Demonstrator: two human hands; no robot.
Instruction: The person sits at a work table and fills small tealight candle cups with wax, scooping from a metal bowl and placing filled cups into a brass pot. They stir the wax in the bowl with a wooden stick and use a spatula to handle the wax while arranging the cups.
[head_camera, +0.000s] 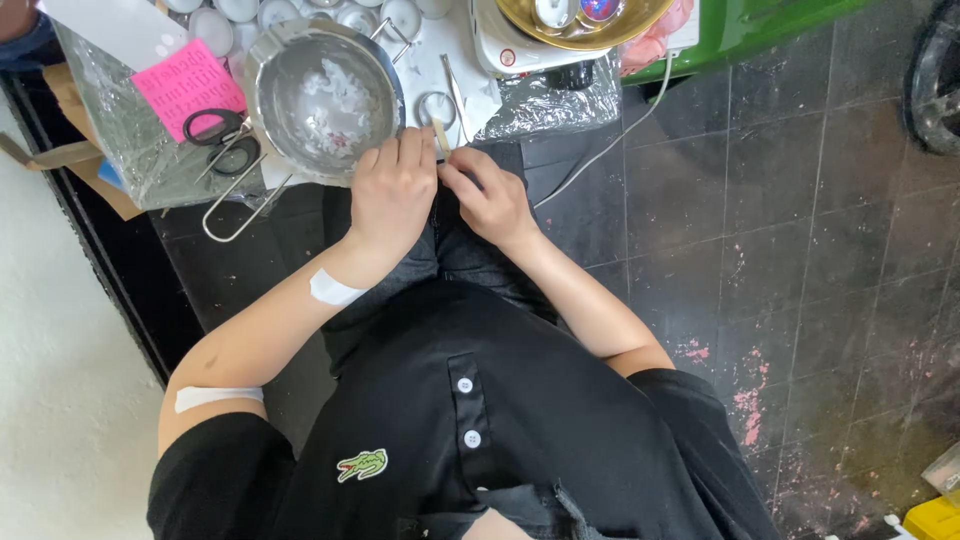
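Left hand (392, 195): fingers curled, pinching the small pale stick (440, 135) jointly with the other hand.
Right hand (490, 195): fingertips closed on the same stick, touching the left hand.
Stick: upright between both hands, at the table edge, just beside the metal pot.
Metal pot (270, 75): wire-handled, holds white waxy flakes.
Small round tin (437, 106): just beyond the hands, contents unclear.
Brass bowl (520, 20): on a white hotplate (490, 50), holds small cups.
Scissors (222, 140): black-handled, by pink paper (185, 85).
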